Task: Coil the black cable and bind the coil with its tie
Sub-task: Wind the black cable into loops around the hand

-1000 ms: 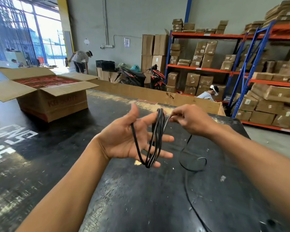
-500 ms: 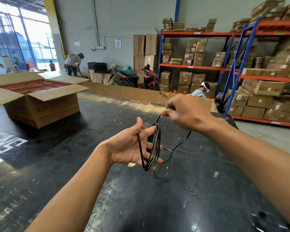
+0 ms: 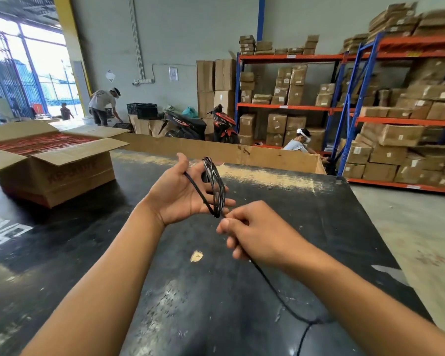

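The black cable (image 3: pixel 214 185) is wound in several loops around the spread fingers of my left hand (image 3: pixel 183 194), palm up above the black table (image 3: pixel 280 199). My right hand (image 3: pixel 252 233) sits just below and right of the coil, fingers closed on the free strand where it leaves the loops. That loose strand (image 3: pixel 275 291) runs down from my right fist, lies across the table and curves toward the near edge. No tie is visible.
An open cardboard box (image 3: pixel 54 170) with red contents stands on the table at the left. A low cardboard wall (image 3: pixel 242 155) lines the far edge. Blue and orange racks (image 3: pixel 357 111) of cartons fill the right. People work in the background.
My right hand has dropped from above the coil to below it, pulling the strand down and round the left fingers. The hanging slack loop is gone; the view shifted slightly.
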